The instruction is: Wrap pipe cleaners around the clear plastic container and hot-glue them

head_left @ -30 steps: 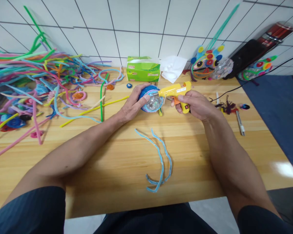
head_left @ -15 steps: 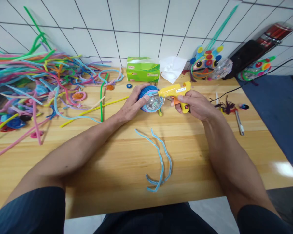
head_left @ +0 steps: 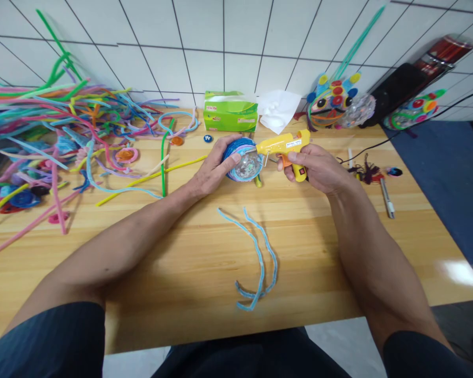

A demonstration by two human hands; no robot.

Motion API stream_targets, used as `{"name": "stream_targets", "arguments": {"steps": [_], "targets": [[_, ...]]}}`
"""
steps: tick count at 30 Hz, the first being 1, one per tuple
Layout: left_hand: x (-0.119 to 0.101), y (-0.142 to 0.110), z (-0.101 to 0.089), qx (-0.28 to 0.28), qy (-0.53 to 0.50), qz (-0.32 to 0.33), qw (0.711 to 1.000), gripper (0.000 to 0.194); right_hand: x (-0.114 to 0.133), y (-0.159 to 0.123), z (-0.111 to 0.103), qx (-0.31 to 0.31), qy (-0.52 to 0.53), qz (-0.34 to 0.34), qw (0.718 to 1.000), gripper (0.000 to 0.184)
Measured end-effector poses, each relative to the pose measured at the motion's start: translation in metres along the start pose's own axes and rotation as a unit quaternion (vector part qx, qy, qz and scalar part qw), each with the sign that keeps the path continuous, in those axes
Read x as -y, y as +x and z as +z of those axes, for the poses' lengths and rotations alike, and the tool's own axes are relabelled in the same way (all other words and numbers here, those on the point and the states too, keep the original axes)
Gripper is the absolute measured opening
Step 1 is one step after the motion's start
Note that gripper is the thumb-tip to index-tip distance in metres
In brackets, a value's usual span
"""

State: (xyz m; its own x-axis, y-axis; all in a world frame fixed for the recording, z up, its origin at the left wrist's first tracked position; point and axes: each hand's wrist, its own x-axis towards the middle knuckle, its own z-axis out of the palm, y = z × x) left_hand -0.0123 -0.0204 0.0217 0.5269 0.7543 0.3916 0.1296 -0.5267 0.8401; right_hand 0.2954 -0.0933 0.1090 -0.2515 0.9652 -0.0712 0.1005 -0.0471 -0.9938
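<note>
My left hand [head_left: 216, 164] is closed round the left side of a clear plastic ball [head_left: 247, 167] wrapped with blue and lilac pipe cleaner. In my right hand [head_left: 313, 167] is a yellow hot glue gun [head_left: 279, 143], fingers wrapped about its handle and orange trigger. The nozzle points left and meets the ball's wrapped upper edge; whether glue is coming out is too small to tell. Two light blue pipe cleaners [head_left: 262, 262] lie curved on the table below the ball. Close behind my left hand lies a blue button [head_left: 208, 138].
A heap of coloured pipe cleaners [head_left: 63, 136] covers the left of the wooden table [head_left: 173, 273]. At the back stand a green tissue pack [head_left: 230, 113], a white tissue [head_left: 278, 111] and a decorated figure [head_left: 333, 102]. A pen [head_left: 387, 198] and a black cord [head_left: 410, 123] are at right.
The glue gun has shifted very slightly to the right, its nozzle still at the ball's edge. Otherwise both hands hold nearly the same pose.
</note>
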Motion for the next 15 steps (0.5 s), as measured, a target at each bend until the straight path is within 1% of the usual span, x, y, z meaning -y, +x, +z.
{"name": "stream_targets", "arguments": {"steps": [4,11,15], "targets": [[-0.0005,0.0001,0.0004,-0.008,0.006,-0.002,1.000,0.085,0.0019,-0.0010,0.0012,-0.005,-0.007,0.000,1.000,0.063],[-0.0047,-0.0001,-0.0005,-0.004,0.009,-0.008,1.000,0.084,0.0001,-0.0001,0.0018,-0.007,-0.002,0.001,1.000,0.066],[-0.0058,-0.0002,-0.0009,-0.001,0.012,-0.008,1.000,0.082,0.0003,0.0000,0.0019,-0.010,-0.008,-0.002,1.000,0.062]]}}
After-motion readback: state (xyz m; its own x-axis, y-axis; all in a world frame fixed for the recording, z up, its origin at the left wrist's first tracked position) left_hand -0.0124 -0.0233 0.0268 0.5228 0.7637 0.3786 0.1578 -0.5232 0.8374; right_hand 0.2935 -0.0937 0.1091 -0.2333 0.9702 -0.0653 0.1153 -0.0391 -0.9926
